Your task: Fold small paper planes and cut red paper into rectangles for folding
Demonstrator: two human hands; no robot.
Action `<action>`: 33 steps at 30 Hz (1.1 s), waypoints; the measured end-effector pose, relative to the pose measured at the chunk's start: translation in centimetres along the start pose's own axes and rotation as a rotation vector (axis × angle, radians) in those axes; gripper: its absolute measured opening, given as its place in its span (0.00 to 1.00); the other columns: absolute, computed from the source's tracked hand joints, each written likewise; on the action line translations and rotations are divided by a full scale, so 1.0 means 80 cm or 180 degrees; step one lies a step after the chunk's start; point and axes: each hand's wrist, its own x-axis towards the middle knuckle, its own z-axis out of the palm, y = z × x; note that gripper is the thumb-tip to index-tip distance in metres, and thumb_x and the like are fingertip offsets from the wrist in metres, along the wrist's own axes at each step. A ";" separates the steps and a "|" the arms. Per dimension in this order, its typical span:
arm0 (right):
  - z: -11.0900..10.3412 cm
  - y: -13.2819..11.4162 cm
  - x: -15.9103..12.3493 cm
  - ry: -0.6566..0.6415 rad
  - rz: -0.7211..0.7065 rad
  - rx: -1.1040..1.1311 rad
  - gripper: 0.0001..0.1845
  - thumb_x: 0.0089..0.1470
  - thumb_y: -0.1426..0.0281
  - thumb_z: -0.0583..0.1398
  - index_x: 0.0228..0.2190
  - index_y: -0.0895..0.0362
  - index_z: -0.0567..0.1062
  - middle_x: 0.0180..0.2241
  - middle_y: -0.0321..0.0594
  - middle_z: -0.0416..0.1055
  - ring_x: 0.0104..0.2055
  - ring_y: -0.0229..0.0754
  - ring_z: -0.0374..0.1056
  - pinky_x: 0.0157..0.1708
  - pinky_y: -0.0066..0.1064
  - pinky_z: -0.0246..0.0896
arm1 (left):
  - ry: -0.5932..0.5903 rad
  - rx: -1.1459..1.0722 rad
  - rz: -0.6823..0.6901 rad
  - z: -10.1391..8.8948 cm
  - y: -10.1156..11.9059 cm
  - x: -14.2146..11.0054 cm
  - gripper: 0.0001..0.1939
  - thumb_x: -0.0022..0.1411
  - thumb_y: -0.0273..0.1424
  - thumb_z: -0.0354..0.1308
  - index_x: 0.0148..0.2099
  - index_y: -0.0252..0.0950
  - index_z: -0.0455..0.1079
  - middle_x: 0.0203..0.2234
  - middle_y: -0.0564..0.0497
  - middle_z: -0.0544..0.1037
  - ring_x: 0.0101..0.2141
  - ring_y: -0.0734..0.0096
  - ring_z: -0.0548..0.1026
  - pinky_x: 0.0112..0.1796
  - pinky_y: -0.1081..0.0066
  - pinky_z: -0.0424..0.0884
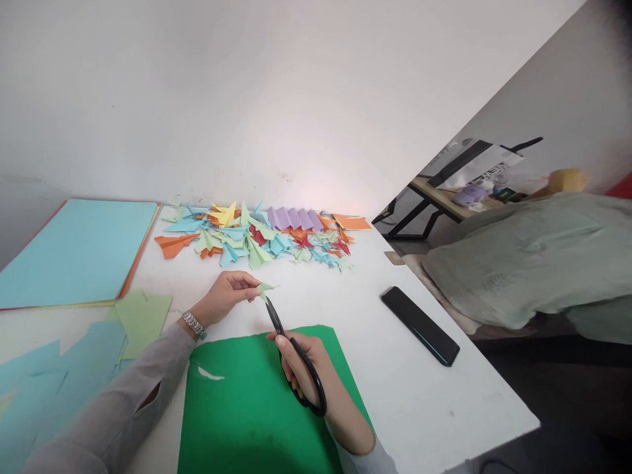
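My left hand (228, 295) pinches a small piece of light green folded paper (265, 288) between thumb and fingertips, above the white table. A pair of black-handled scissors (316, 382) is in my right hand (303, 365), with fingers through the loops. The blades (274, 317) point up and left, and their tip meets the lower edge of the paper; whether they are cutting into it I cannot tell. Under my right hand lies a green sheet (232, 421), with a thin white sliver (210, 374) on it.
Colourful folded paper shapes (257, 240) are heaped along the wall, beside a purple pleated strip (295, 218). Large coloured sheets (89, 250) lie at the left, with loose blue papers (64, 395) nearer. A black phone (419, 326) rests near the table's right edge.
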 end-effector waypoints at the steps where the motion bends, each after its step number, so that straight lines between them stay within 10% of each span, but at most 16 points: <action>1: 0.000 0.000 0.000 0.0006 -0.0008 -0.0005 0.29 0.56 0.45 0.50 0.19 0.55 0.64 0.13 0.29 0.55 0.14 0.31 0.51 0.14 0.25 0.46 | 0.0012 0.0003 -0.0003 0.000 0.000 0.000 0.13 0.40 0.32 0.73 0.28 0.33 0.76 0.19 0.53 0.75 0.21 0.77 0.68 0.26 0.73 0.66; 33: 0.003 -0.002 -0.002 0.0019 -0.0005 -0.0065 0.29 0.59 0.47 0.48 0.17 0.55 0.60 0.12 0.30 0.56 0.13 0.31 0.52 0.16 0.24 0.49 | 0.0101 -0.0049 0.0004 0.001 0.002 -0.001 0.13 0.38 0.33 0.74 0.27 0.33 0.77 0.20 0.52 0.77 0.21 0.77 0.69 0.25 0.73 0.67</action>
